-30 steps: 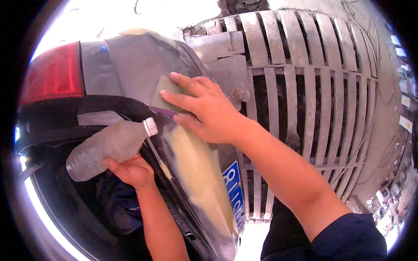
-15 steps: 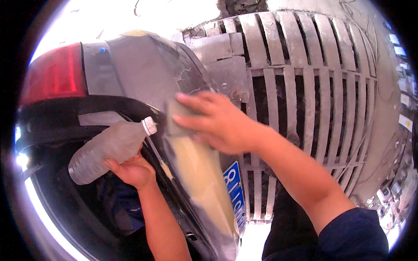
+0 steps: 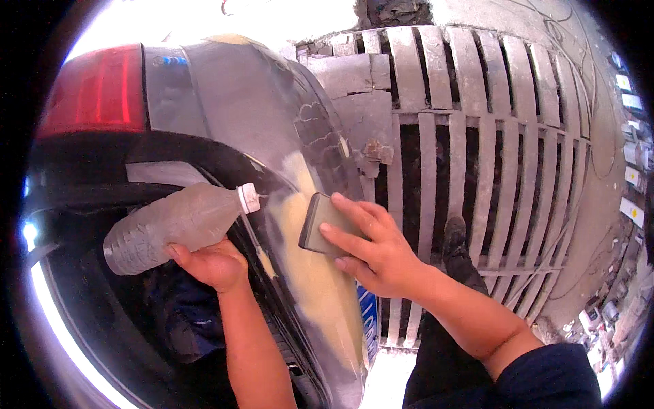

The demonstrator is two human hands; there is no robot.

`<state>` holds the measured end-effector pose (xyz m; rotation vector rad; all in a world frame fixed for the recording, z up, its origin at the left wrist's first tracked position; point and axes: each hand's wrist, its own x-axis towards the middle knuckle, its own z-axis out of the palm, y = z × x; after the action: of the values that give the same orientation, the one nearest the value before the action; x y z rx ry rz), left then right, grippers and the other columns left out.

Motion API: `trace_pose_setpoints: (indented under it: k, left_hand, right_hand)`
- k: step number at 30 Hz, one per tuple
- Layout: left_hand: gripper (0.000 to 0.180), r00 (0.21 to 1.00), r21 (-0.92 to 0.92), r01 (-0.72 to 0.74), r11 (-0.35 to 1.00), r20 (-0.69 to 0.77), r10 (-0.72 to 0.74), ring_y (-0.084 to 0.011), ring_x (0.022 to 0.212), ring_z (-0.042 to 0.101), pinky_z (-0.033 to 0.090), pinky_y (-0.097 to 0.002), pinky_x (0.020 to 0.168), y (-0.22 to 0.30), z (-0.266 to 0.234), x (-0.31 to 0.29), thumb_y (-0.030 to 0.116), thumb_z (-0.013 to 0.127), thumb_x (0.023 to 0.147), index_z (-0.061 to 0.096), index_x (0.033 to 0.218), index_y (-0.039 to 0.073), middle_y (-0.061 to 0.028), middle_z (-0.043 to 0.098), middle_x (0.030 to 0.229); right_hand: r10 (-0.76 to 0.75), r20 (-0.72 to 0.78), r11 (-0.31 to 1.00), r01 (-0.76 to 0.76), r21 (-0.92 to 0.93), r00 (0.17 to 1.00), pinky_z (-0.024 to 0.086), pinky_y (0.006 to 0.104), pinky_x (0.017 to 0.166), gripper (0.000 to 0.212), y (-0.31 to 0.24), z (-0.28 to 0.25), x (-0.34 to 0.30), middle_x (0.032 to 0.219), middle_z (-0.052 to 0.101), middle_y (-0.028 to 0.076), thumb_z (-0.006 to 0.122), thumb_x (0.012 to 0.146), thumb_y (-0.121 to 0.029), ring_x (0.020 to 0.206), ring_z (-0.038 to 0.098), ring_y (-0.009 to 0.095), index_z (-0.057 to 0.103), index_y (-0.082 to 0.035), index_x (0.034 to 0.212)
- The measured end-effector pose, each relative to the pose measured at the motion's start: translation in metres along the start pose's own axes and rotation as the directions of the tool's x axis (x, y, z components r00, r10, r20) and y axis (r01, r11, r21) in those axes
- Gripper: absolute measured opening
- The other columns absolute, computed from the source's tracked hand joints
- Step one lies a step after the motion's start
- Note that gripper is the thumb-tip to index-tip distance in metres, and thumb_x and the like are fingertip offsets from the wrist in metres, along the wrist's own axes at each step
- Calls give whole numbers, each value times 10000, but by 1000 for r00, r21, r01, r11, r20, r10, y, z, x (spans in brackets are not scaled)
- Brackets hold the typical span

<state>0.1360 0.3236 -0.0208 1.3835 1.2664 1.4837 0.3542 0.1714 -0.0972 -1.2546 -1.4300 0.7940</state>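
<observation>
My left hand [image 3: 212, 264] is wrapped round the underside of a cloudy plastic bottle [image 3: 178, 228], which lies tilted on its side with its white cap [image 3: 249, 198] pointing right. A thin streak shows at the cap's tip, over the bumper. In my right hand [image 3: 375, 249] is a flat grey-green sanding block [image 3: 330, 228], fingers spread over its top. It rests against the car's rear bumper [image 3: 238, 102], on a yellowish filler patch [image 3: 306, 290]. The block's underside is hidden.
A red tail light [image 3: 95, 92] sits at the upper left, above the dark boot opening [image 3: 88, 307]. A blue number plate [image 3: 368, 320] is below the patch. Slatted metal floor grating [image 3: 477, 157] spreads to the right, with my shoe [image 3: 456, 232] on it. Cables [image 3: 586, 95] lie beyond.
My right hand has slid the sanding block down the bumper toward me, uncovering the patch's upper end. The bottle has shifted slightly and lies more level, its cap a little further right.
</observation>
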Motion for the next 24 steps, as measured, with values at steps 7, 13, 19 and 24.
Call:
trace_pose_setpoints:
  k: [7,13,19,24]
  left_hand:
    - [797,998,0,46,999,37,-46,-341,1266,532,452,-492,1052,-3,0,-1,648,499,940,371,1466,63,-146,512,1403]
    - [784,998,15,16,1000,60,-17,-330,1256,541,454,-480,1045,-1,-6,3,644,494,946,381,1457,60,-146,519,1397]
    - [744,999,-12,24,1000,49,-24,-315,1248,537,426,-458,1074,-1,4,1,611,526,946,430,1410,38,-148,533,1371]
    - [739,998,-49,11,999,60,-8,-307,1254,529,410,-447,1090,2,-3,3,605,547,938,442,1402,39,-142,530,1371]
  right_hand:
    - [138,-162,988,-148,-47,977,404,489,1037,577,16,3,69,1507,425,226,728,810,-145,1231,517,411,591,-153,1370]
    - [167,-136,986,-164,30,977,430,526,968,521,-30,26,-32,1496,429,204,700,844,-234,1155,506,439,585,-187,1350]
    - [188,-285,973,-218,-77,940,430,522,956,550,15,13,70,1501,419,189,704,848,-245,1173,501,425,563,-196,1377]
    - [202,-149,979,-199,35,968,433,523,952,548,-38,31,-40,1498,415,200,698,855,-261,1160,501,430,558,-186,1379]
